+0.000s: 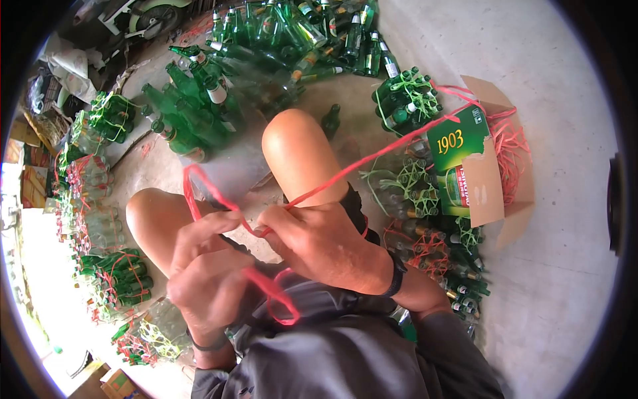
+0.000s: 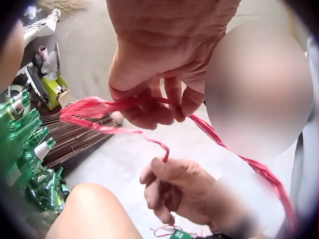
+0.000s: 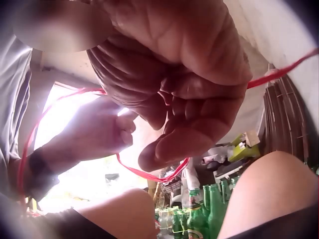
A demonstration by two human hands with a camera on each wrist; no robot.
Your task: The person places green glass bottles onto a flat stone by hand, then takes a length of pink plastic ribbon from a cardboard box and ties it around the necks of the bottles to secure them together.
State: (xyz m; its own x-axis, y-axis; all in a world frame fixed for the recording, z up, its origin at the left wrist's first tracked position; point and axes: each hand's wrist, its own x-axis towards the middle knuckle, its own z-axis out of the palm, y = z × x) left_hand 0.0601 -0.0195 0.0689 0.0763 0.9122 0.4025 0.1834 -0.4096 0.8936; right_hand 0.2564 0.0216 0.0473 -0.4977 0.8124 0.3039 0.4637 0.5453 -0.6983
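Observation:
Red plastic string (image 1: 372, 157) runs from a cardboard box to the hands above the lap. The right hand (image 1: 332, 247) pinches it between thumb and curled fingers; in the right wrist view the string (image 3: 281, 73) leaves this hand (image 3: 174, 84) at the right. The left hand (image 1: 207, 272), blurred in the head view, holds another part, with a loop standing above it and a loose loop hanging below. In the left wrist view the left hand's (image 2: 167, 55) curled fingers grip the string (image 2: 89, 107), and the right hand (image 2: 182, 191) pinches its thin end.
The box (image 1: 487, 189) at the right holds more red string. Green bottles (image 1: 196, 110) stand and lie beyond the knees. String-tied bottle bundles (image 1: 409, 100) line both sides. A motorbike (image 1: 151, 18) is at the top left.

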